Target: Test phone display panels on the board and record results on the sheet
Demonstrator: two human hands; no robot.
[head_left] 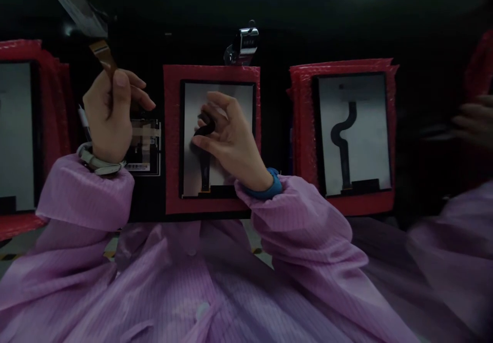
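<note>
Apparently mid-positioning, a black ribbon cable (205, 171) lies on a pale screen panel (192, 99) beneath a worker's right hand (236, 150).
Matte and curved, the cable runs to the panel's lower edge; the right fingers curl part-closed about its upper bend, their grip impossible to confirm. The left hand (110, 114) pinches a brown strip (103, 54) off to the left. The next move likely calls for a light touch along the bend. Red wrap (172, 143) lies underneath.
</note>
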